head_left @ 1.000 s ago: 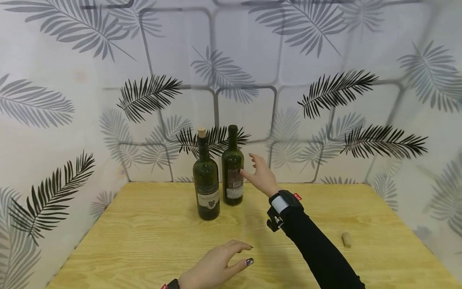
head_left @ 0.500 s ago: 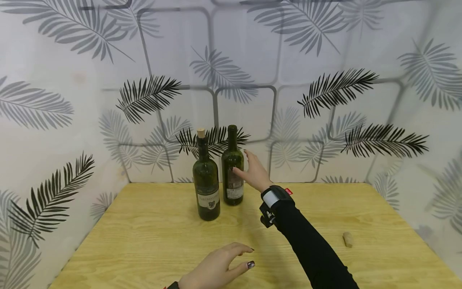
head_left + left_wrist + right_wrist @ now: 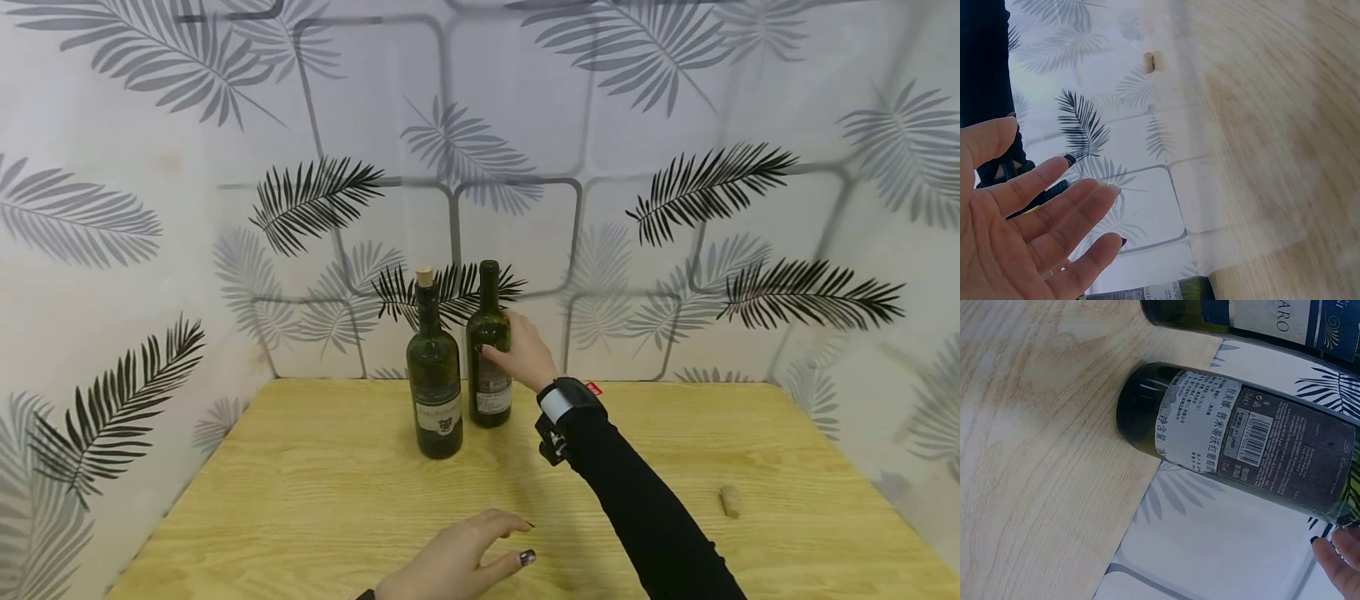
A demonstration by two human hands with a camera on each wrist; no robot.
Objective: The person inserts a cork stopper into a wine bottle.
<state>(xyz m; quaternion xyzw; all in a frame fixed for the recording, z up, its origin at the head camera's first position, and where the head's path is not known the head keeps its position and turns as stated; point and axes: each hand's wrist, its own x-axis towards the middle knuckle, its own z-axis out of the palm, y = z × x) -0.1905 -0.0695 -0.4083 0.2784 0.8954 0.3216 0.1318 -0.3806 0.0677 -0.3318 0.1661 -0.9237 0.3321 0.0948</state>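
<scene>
Head view: your right hand (image 3: 527,358) is at the rear bottle (image 3: 492,400), thumb across its front, palm along its right side. The remaining fingers pass partly out of sight, so you cannot fairly tell whether they close on the glass. That bottle stands upright on the wooden table (image 3: 315,492), near the patterned wall (image 3: 637,283); your right wrist view shows its back label (image 3: 1254,437), barcode included. Just beside it, to the left and nearer you, stands the front bottle (image 3: 437,375), upright, with a pale cork (image 3: 424,277) in its neck (the rear bottle's lip is bare). Your left hand (image 3: 453,562) hangs over the near part of the table, wide and relaxed, thumb apart from the fingers, palm turned to its wrist camera. A loose cork (image 3: 729,502) sits on the table, right of your black sleeve (image 3: 645,508)
</scene>
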